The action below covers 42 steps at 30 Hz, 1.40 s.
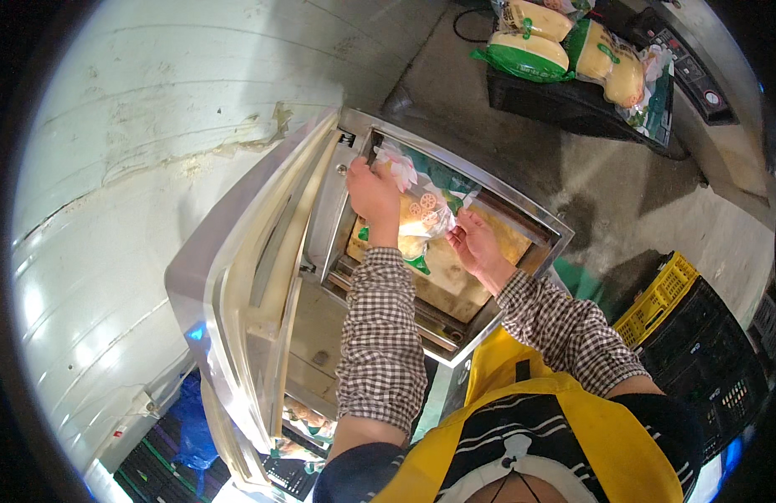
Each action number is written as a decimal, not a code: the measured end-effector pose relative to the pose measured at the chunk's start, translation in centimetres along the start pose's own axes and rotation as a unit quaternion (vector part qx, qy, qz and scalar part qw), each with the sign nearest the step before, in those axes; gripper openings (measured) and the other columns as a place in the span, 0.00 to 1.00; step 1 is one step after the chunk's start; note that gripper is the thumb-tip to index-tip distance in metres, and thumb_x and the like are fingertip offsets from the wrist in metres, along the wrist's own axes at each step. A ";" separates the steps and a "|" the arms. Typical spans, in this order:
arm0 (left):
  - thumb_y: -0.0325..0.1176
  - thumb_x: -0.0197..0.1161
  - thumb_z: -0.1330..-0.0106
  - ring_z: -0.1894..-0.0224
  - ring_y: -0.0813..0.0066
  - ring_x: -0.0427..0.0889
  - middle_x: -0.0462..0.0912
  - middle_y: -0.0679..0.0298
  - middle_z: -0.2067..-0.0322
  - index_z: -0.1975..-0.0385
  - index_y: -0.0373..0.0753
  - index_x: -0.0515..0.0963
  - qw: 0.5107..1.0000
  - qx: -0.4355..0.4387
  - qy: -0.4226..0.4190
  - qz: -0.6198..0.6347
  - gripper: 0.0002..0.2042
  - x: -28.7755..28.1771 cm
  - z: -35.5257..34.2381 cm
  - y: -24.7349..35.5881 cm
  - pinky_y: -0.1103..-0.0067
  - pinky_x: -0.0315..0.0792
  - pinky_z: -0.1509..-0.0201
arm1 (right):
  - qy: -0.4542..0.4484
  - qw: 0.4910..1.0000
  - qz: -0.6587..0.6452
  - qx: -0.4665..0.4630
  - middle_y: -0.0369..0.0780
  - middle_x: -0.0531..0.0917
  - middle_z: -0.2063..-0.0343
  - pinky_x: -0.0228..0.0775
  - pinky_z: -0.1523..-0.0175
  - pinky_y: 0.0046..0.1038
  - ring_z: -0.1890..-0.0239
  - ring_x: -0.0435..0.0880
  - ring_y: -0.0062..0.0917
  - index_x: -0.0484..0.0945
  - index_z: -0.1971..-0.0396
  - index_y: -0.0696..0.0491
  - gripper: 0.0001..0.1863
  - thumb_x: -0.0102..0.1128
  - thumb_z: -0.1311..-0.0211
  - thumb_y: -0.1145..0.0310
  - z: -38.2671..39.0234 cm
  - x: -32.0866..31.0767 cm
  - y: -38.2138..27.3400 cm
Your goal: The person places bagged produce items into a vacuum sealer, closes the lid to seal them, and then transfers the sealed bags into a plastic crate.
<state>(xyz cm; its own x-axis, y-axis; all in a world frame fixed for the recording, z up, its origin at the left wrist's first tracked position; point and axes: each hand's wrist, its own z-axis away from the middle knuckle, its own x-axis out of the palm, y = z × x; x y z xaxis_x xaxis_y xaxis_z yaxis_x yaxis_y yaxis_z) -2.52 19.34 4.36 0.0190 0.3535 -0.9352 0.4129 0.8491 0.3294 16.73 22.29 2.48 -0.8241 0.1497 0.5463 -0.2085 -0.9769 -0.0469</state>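
A clear plastic bag (426, 214) with green and orange print lies in the open chamber of a metal-rimmed machine (561, 230), which looks like a vacuum packer. Something pale yellow shows inside the bag. My left hand (374, 199) is closed on the bag's upper left edge, near the chamber's back left corner. At the bag's right edge, the thumb and fingers of my right hand (478, 245) pinch the plastic. The bag's mouth is partly hidden by my left hand. To the left, the machine's thick lid (275, 180) stands raised.
Filled bags of pale yellow, rounded food (522, 54) rest on a black crate (564, 109) at the far right. Beside them is a control panel (690, 71). A yellow crate (656, 298) and black crates (694, 369) stand at right; blue plastic (195, 423) lies lower left.
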 end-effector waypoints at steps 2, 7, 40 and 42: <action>0.36 0.59 0.42 0.54 0.54 0.73 0.76 0.57 0.54 0.61 0.40 0.76 0.991 0.125 0.015 -0.052 0.11 -0.5 0.3 0.6 0.61 0.67 0.49 | -0.001 1.000 0.000 -0.001 0.29 0.76 0.71 0.68 0.57 0.22 0.68 0.72 0.16 0.74 0.66 0.48 0.05 0.53 0.32 0.64 -0.4 -0.1 0.1; 0.36 0.60 0.43 0.49 0.64 0.70 0.76 0.69 0.51 0.58 0.42 0.78 0.949 0.300 -0.023 -0.093 0.13 -2.9 0.0 -0.4 0.63 0.60 0.42 | 0.017 1.000 -0.005 -0.011 0.29 0.76 0.72 0.68 0.59 0.21 0.70 0.72 0.16 0.74 0.67 0.49 0.05 0.53 0.32 0.65 1.3 1.9 2.1; 0.37 0.52 0.34 0.48 0.64 0.76 0.78 0.52 0.53 0.53 0.38 0.77 0.822 -0.144 -0.426 0.348 0.15 -5.8 5.2 1.6 0.67 0.67 0.42 | -0.017 0.381 0.884 -0.272 0.54 0.75 0.52 0.62 0.44 0.41 0.47 0.72 0.45 0.73 0.55 0.59 0.15 0.40 0.35 0.70 1.8 2.0 -4.8; 0.33 0.53 0.38 0.51 0.63 0.76 0.78 0.52 0.54 0.59 0.38 0.79 0.904 -0.069 -0.305 0.291 0.12 -7.5 6.7 2.7 0.65 0.69 0.45 | -0.032 0.371 0.878 -0.300 0.52 0.76 0.53 0.63 0.43 0.39 0.48 0.73 0.43 0.74 0.56 0.60 0.16 0.49 0.40 0.68 -0.7 0.7 -7.4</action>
<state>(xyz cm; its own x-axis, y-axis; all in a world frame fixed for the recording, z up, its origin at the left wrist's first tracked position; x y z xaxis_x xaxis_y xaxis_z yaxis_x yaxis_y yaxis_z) 4.54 16.40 11.36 0.7128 0.5099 -0.4815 0.0549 0.6438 0.7632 17.27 29.73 2.63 0.0437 -0.6592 -0.7507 0.5251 0.6544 -0.5441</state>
